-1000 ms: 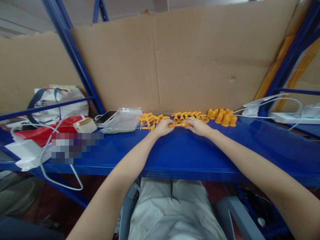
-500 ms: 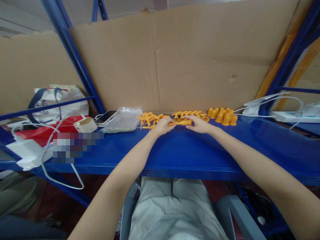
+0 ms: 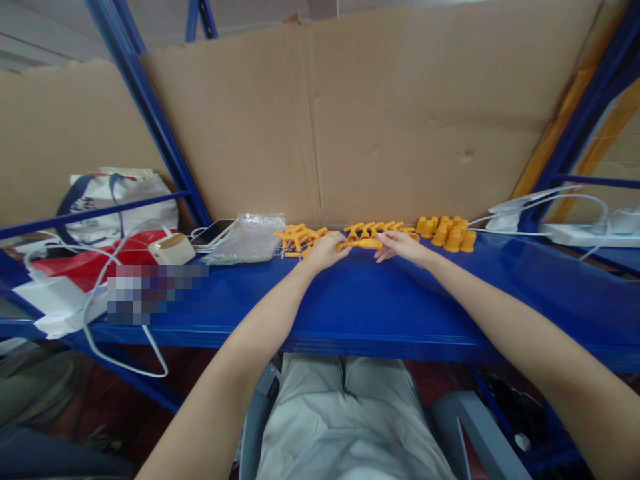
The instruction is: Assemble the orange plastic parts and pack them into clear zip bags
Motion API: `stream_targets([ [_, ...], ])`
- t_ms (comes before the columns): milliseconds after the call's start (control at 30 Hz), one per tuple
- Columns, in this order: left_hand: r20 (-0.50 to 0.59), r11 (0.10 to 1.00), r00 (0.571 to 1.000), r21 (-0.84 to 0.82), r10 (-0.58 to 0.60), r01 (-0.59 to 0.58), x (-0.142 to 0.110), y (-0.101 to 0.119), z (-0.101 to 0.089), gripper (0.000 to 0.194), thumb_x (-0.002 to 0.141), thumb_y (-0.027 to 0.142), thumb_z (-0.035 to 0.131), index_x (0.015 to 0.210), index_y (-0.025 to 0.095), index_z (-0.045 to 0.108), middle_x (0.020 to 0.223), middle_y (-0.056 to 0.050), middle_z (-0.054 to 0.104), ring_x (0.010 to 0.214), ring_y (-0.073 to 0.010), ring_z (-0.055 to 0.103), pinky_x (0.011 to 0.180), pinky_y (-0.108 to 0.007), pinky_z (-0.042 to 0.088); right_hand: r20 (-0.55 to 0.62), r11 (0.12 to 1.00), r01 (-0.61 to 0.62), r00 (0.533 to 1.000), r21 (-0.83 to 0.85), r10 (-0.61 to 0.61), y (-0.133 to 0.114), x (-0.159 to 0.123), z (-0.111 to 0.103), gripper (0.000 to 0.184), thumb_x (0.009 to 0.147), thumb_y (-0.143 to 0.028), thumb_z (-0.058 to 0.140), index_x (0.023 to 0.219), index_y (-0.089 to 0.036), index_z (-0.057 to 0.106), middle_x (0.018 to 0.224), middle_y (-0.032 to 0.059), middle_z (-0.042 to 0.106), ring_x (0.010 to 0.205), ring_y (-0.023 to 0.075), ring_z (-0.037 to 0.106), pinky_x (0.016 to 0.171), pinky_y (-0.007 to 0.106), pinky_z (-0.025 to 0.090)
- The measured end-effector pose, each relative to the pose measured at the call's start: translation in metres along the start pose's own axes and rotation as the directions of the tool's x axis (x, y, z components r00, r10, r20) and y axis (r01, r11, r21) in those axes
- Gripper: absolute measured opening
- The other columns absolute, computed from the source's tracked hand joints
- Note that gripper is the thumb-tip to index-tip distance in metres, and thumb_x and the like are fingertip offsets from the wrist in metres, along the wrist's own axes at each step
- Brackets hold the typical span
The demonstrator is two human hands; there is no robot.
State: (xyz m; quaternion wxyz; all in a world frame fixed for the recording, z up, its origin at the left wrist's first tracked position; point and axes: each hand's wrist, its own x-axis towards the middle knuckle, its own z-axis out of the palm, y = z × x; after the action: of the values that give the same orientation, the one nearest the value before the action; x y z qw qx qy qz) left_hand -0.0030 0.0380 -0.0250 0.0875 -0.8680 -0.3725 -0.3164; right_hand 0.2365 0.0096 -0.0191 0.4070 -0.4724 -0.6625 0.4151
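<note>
At the left of the blue shelf [image 3: 370,307], a white tote bag [image 3: 140,203] stands behind red material [image 3: 137,251]; position unchanged. Next, a phone [image 3: 214,233] and a clear plastic bag [image 3: 245,241] lie side by side. A pile of orange branched pieces [image 3: 296,235] adjoins the left hand [image 3: 324,253]. The left hand pinches the left part of an orange threaded piece [image 3: 367,244], which lies crosswise between both hands, as half a second ago. Behind it runs a row of orange forked pieces [image 3: 374,227]. The right hand [image 3: 404,245] shows the change: previously spread around the piece's right end, its fingers are now drawn together there, palm turned sideways. Whether they grip it cannot be determined. Further right, orange cups [image 3: 453,235] stand clustered, undisturbed.
</note>
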Motion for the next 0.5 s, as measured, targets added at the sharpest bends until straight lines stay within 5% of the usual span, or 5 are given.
stream_targets([
  [200, 0.003, 1.000, 1.000, 0.016, -0.008, 0.008, -0.001, 0.005, -0.004, 0.014, 0.088, 0.030, 0.062, 0.092, 0.017, 0.067, 0.095, -0.007, 0.070, 0.089, -0.0194, 0.065, 0.081, -0.030, 0.050, 0.082, 0.998, 0.067, 0.994, -0.004, -0.067, -0.006, -0.008, -0.007, 0.039, 0.087, -0.027, 0.070, 0.119, -0.020, 0.049, 0.085, 0.0035, 0.075, 0.064, 0.0139, 0.071, 0.063, 0.026, 0.058],
  [333, 0.021, 0.999, 1.000, 0.034, 0.005, -0.006, -0.002, 0.010, -0.009, 0.015, 0.089, 0.029, 0.061, 0.093, 0.016, 0.067, 0.096, -0.008, 0.069, 0.090, -0.0200, 0.065, 0.081, -0.030, 0.049, 0.072, 1.000, 0.014, 0.997, 0.013, -0.015, -0.013, -0.013, -0.005, 0.023, 0.090, -0.035, 0.066, 0.096, -0.017, 0.054, 0.072, 0.0047, 0.074, 0.054, 0.0121, 0.067, 0.054, 0.021, 0.053],
  [500, 0.031, 0.999, 0.999, 0.037, 0.020, -0.021, -0.002, 0.012, -0.010, 0.014, 0.089, 0.028, 0.061, 0.091, 0.016, 0.066, 0.096, -0.008, 0.069, 0.090, -0.0196, 0.065, 0.080, -0.029, 0.049, 0.026, 0.995, -0.088, 0.996, -0.047, 0.089, -0.019, -0.014, 0.002, 0.048, 0.095, -0.056, 0.047, 0.075, -0.015, 0.056, 0.057, 0.0085, 0.068, 0.040, 0.0103, 0.058, 0.039, 0.018, 0.041],
])
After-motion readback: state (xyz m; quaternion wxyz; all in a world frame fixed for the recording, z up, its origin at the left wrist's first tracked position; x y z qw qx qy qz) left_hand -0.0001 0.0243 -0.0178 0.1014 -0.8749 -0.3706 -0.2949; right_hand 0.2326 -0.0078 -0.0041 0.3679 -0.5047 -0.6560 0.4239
